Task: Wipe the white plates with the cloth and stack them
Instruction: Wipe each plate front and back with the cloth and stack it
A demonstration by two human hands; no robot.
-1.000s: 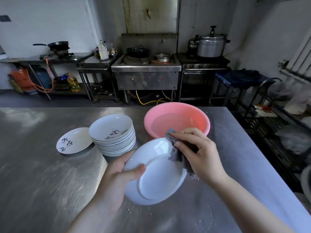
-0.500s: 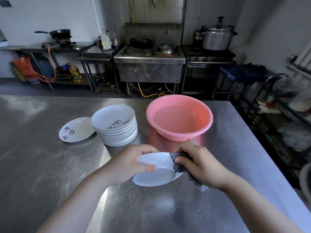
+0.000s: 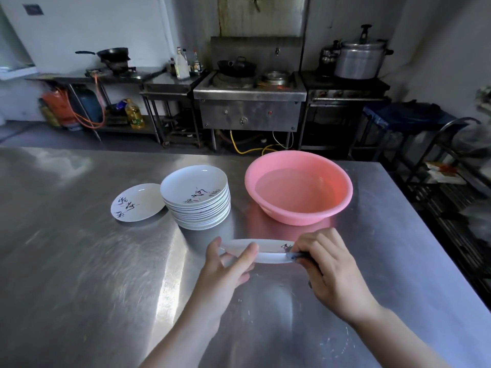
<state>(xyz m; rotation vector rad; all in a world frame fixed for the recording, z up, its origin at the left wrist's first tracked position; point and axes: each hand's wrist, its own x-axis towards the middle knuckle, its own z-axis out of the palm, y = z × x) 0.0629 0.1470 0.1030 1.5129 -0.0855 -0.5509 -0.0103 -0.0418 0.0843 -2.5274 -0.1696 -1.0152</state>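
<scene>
From the head camera, the step in hand looks like wiping: a white plate (image 3: 263, 252) is held level just above the steel table (image 3: 79, 274), a little nearer the person than the pink basin (image 3: 299, 187), which holds water. The left hand (image 3: 228, 266) grips the plate's left rim, thumb curled over the top edge and fingers tucked beneath. The right hand (image 3: 329, 266) pinches the right rim, its fingers folded round a dark cloth (image 3: 299, 255) that shows only as a sliver against the plate's edge. Seen nearly edge-on, the plate lies flat with its face up, a dark painted mark showing near the right hand; its visible long line runs left to right, parallel to the near edge of the table. Left of the basin stands a stack of white plates (image 3: 196, 197), and just beside that stack, farther from the basin, a single plate (image 3: 136, 202) with dark brushwork lies on the table. My judgement is that the wipe is close to finished on this plate; the next move would call for the right hand to let go while the left carries it to the single plate or the stack, setting it down squarely so it nests.
</scene>
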